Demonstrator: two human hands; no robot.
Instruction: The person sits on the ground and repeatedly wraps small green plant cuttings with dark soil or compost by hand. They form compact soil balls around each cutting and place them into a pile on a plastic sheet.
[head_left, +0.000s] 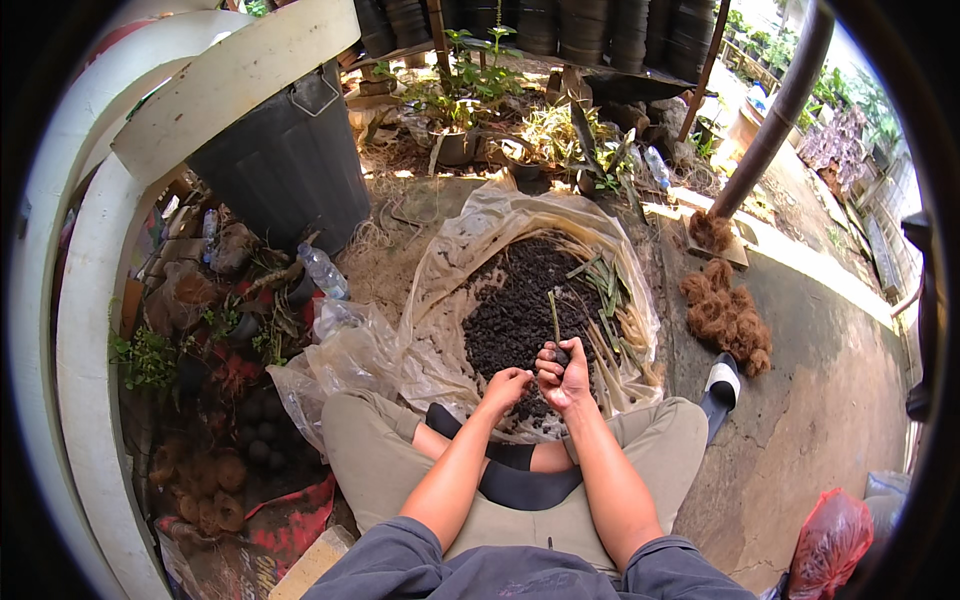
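My right hand (565, 375) is closed around a dark clump of soil (561, 355), from which a thin green plant cutting (554, 315) sticks up. Just to its left, my left hand (510, 390) has its thumb and fingertips pinched together near the right wrist; whether something thin is between them is too small to tell. Both hands are above a heap of dark, crumbly soil (502, 322) lying on a crumpled, clear plastic sheet (442, 300). More cut green stems (611, 289) rest on the right side of the sheet.
Brown coconut fibre (726, 315) and a black-and-white sandal (721, 390) lie on the concrete at right. Left are a plastic bottle (322, 271), a dark bin (289, 157), dark balls (262, 431) and fibre-covered balls (206, 487). A bamboo pole (776, 112) rises at upper right.
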